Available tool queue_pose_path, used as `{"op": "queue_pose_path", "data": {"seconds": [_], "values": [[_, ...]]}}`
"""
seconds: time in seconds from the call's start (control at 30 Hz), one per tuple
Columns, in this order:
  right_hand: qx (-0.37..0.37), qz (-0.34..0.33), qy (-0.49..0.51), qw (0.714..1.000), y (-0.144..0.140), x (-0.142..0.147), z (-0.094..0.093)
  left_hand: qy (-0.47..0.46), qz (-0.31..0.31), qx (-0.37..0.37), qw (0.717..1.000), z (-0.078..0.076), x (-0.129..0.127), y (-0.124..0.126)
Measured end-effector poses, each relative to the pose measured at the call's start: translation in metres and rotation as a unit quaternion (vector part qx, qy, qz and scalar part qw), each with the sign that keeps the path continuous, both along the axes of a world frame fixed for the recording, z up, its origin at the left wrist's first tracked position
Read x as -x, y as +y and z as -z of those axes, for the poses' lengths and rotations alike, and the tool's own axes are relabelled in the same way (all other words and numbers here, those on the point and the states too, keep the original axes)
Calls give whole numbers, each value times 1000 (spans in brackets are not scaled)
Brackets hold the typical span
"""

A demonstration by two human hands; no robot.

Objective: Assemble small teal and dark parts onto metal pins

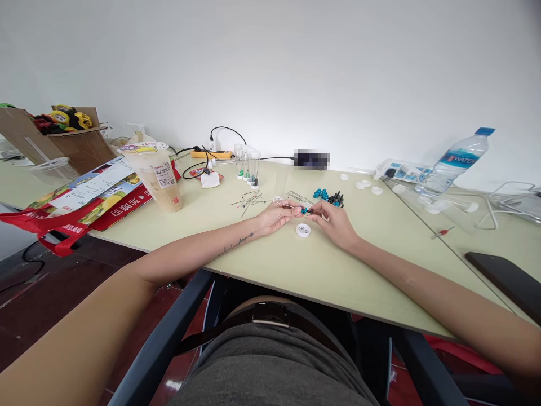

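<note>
Against white wall [296, 67], cluttered pale-green table [296, 270].

Two bare forearms, no sleeves. Thin line tattoo [236, 243] along the left forearm. No rings or watch visible on left hand [276, 216] or right hand [336, 223]. Grey top [270, 366]; dark belt with metal buckle [268, 316].

a tiny blue bead [304, 210] sits pinched between the fingertips of the left hand [276, 216] and right hand [333, 221], held just above the desk [270, 265] — too small to make out its shape. a thin pin [291, 206] lies across the left fingers, its tip at the bead. a white cap [303, 230] lies flat just below.
</note>
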State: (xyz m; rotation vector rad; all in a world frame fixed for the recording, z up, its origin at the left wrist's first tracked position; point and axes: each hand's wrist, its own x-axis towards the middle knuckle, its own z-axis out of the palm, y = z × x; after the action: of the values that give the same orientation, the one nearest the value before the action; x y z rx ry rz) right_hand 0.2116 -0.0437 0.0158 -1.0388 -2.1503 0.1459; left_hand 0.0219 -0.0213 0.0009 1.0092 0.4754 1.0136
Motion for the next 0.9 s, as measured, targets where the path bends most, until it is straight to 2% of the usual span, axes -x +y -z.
{"op": "queue_pose_path", "data": {"seconds": [0.1,0.3,0.47,0.63,0.8,0.9], "values": [[26,-11,-25,999,0,-1,-1,-3,4,-2,1000,0,0,0],[-21,12,-7,1000,-1,1,-1,-4,3,3,1000,1,1,2],[12,-2,-41,999,-2,1,-2,1,8,1,1000,0,0,0],[-31,17,-15,999,-1,1,-1,-3,-1,10,1000,1,0,1],[2,4,-37,999,0,0,0,-5,8,5,1000,0,0,0],[-20,8,-24,999,0,0,1,-4,1,14,1000,0,0,0]]}}
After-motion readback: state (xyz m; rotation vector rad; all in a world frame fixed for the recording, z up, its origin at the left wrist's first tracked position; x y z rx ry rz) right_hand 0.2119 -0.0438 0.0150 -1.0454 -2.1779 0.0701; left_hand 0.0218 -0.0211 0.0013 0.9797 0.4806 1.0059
